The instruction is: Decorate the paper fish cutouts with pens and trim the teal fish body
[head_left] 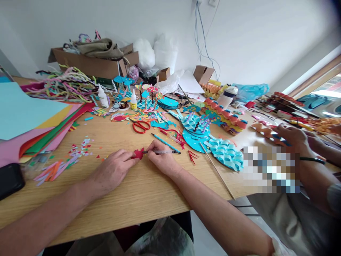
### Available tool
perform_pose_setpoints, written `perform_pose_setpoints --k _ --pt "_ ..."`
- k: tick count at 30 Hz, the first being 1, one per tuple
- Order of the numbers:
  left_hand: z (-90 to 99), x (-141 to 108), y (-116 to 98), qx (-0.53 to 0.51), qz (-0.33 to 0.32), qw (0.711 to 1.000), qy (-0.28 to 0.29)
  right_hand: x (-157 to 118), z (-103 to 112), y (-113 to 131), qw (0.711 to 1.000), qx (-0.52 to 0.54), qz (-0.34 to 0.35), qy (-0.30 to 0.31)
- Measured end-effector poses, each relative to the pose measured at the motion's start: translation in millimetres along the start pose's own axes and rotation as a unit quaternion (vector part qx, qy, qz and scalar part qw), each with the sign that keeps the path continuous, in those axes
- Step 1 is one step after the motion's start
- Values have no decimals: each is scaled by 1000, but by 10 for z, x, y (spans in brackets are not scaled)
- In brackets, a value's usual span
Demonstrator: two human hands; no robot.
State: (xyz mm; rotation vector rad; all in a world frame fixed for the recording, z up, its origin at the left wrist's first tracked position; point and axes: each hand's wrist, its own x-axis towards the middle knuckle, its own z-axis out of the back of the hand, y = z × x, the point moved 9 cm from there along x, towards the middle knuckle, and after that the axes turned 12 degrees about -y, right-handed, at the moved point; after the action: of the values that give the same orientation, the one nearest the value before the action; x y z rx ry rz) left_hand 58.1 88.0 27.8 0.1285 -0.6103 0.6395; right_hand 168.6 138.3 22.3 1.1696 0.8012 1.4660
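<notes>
Near the middle of the table, my left hand (120, 166) pinches and steadies a small dark red paper cutout (139, 154) with its fingertips. In my right hand (163, 159) is a clear-barrelled pen (164, 152), its tip at the right side of the cutout. Just beyond that hand lies a blue pencil (165, 142). Red-handled scissors (140, 127) rest past the cutout, their handles towards the right. Several folded red strips (192, 156) lie to the right of my right hand, near a wooden stick (217, 170).
Stacked coloured paper (29, 110) and a black phone (10, 180) lie at left, by paper scraps (82, 146). Glue bottles (102, 96) stand behind. Blue paper fish shapes (226, 153) are at right, where a co-worker's hand (291, 137) holds an orange craft piece (263, 131).
</notes>
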Motion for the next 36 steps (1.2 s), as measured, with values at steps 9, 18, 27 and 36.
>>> perform_pose_setpoints --k 9,18,27,36 --pt "17 21 -14 0 3 1000 0 -3 -26 -10 1000 -20 -7 11" --pt "31 19 -8 -6 6 1000 -10 -4 -2 -13 999 -42 -1 6" --pt "1 -1 14 -4 10 1000 -2 2 27 2 1000 -3 -22 -10" --pt "-19 -1 3 1 9 1000 17 -13 -36 -29 1000 1 -18 8"
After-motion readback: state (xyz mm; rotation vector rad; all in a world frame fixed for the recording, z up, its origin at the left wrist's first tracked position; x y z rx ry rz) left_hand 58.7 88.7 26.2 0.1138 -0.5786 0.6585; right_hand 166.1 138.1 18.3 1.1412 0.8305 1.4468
